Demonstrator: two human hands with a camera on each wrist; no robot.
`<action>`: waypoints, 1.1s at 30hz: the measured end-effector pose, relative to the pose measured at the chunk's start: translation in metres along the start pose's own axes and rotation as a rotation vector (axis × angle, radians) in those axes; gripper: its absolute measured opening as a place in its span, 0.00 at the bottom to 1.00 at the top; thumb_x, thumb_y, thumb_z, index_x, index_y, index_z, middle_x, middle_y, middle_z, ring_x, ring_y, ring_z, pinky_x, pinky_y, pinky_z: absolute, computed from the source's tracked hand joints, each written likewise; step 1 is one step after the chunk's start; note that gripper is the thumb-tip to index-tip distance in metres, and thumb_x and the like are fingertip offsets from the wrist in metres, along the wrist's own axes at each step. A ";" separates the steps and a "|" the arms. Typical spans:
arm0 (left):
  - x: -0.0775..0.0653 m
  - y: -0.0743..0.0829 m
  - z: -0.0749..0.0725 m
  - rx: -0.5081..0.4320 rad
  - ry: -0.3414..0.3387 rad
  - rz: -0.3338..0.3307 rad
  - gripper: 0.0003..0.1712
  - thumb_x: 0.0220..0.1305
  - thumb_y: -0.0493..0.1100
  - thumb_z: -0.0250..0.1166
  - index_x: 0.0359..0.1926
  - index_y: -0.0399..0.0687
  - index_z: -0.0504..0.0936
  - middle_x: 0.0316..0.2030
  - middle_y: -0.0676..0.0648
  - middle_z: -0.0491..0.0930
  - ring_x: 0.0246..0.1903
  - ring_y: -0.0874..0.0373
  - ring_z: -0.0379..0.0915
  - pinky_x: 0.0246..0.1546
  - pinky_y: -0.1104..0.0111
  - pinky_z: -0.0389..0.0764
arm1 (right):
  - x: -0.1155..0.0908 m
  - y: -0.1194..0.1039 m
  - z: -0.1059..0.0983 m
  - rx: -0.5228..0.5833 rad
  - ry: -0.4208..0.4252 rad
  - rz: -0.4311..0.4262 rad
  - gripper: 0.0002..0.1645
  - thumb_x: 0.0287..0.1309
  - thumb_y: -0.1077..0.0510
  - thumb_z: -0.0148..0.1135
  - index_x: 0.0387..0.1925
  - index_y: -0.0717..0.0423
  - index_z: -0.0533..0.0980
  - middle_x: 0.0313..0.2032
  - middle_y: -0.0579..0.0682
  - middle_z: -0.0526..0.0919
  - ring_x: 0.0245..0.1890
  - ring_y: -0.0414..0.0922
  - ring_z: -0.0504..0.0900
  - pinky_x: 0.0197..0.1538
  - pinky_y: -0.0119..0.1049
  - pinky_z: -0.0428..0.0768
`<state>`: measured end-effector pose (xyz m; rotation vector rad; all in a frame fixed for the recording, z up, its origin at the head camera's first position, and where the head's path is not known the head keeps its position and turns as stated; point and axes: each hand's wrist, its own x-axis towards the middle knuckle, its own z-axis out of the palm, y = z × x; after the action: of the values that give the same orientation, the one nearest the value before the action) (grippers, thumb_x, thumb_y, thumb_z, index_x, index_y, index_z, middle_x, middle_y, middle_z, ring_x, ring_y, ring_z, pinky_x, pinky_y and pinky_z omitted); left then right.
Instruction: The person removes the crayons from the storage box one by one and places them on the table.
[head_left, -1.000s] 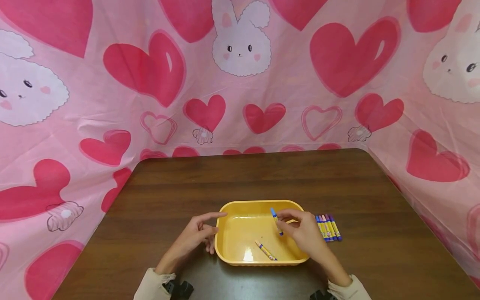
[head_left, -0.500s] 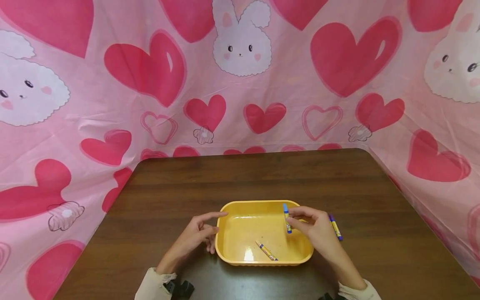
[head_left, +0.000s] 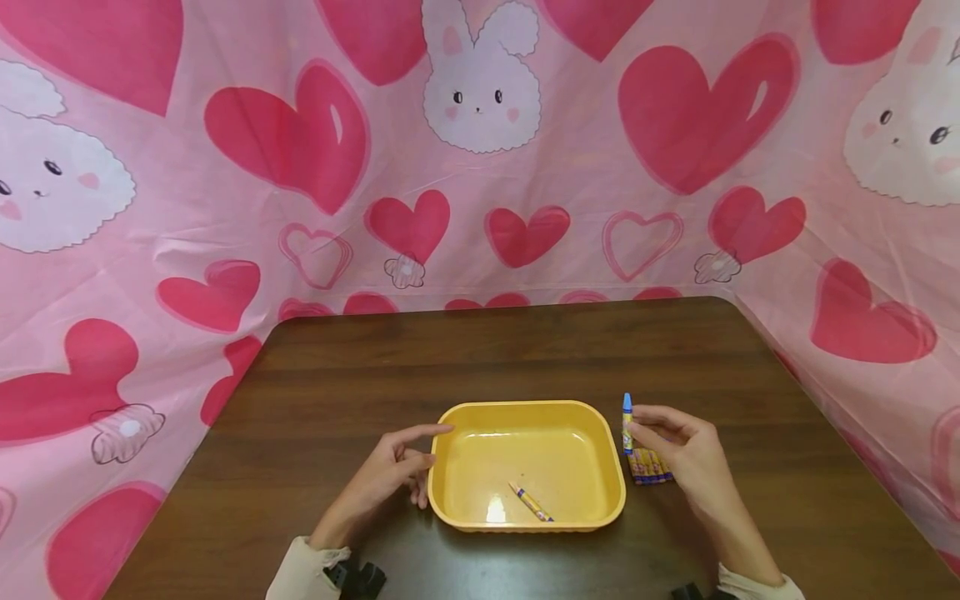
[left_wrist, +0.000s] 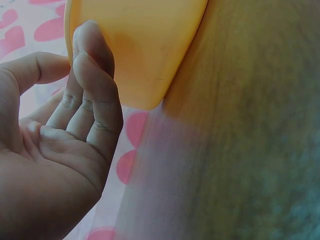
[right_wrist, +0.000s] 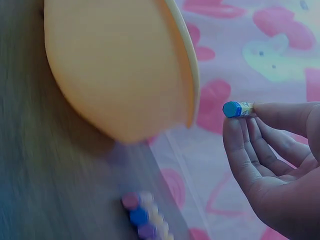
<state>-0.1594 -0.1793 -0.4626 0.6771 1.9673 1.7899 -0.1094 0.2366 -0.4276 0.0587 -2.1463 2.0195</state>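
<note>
A blue crayon (head_left: 627,425) stands upright between the thumb and fingertips of my right hand (head_left: 690,454), just past the tray's right rim. In the right wrist view its blue end (right_wrist: 231,109) faces the camera. My left hand (head_left: 393,471) rests at the left side of the yellow tray (head_left: 525,527), index finger over the rim, other fingers loosely bent by the outer wall (left_wrist: 135,55). A yellow-wrapped crayon (head_left: 531,502) with a pale tip lies in the tray. Below the held crayon, a row of several crayons (head_left: 649,468) lies on the table, partly hidden by my right hand.
The dark wooden table (head_left: 487,358) carries the tray near its front. A pink cloth (head_left: 585,175) with hearts and rabbits hangs behind and along both sides. Dark wrist straps and pale sleeves (head_left: 306,571) show at the bottom.
My right hand has carried the blue crayon rightward, from over the tray to beyond its right rim, above the crayon row. The left hand and tray have stayed put.
</note>
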 end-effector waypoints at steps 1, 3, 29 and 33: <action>0.000 0.000 0.000 0.003 0.002 -0.001 0.25 0.72 0.32 0.56 0.68 0.33 0.68 0.20 0.25 0.75 0.14 0.45 0.77 0.17 0.66 0.81 | 0.000 0.001 -0.004 0.018 0.013 0.000 0.16 0.59 0.65 0.68 0.46 0.73 0.80 0.36 0.44 0.88 0.35 0.39 0.86 0.39 0.34 0.85; 0.000 0.000 0.000 0.002 0.002 -0.005 0.25 0.72 0.32 0.56 0.68 0.33 0.68 0.20 0.25 0.75 0.14 0.45 0.77 0.17 0.66 0.81 | 0.000 0.005 -0.011 0.049 0.037 0.002 0.15 0.59 0.67 0.68 0.46 0.72 0.80 0.35 0.43 0.88 0.35 0.38 0.86 0.40 0.31 0.84; 0.000 -0.001 0.002 -0.013 -0.025 0.042 0.25 0.72 0.30 0.54 0.68 0.29 0.66 0.19 0.26 0.75 0.14 0.52 0.78 0.17 0.66 0.81 | 0.000 0.039 -0.060 -0.303 0.145 0.222 0.22 0.59 0.61 0.70 0.50 0.75 0.80 0.37 0.51 0.88 0.31 0.34 0.84 0.35 0.30 0.84; 0.001 -0.001 0.001 -0.018 -0.026 0.046 0.25 0.72 0.30 0.54 0.68 0.28 0.66 0.19 0.25 0.75 0.14 0.51 0.78 0.16 0.65 0.81 | 0.000 0.039 -0.059 -0.489 0.158 0.233 0.21 0.58 0.57 0.71 0.47 0.69 0.83 0.37 0.56 0.89 0.29 0.35 0.83 0.33 0.29 0.81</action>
<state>-0.1594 -0.1778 -0.4638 0.7418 1.9314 1.8135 -0.1094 0.2977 -0.4631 -0.4230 -2.5645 1.4776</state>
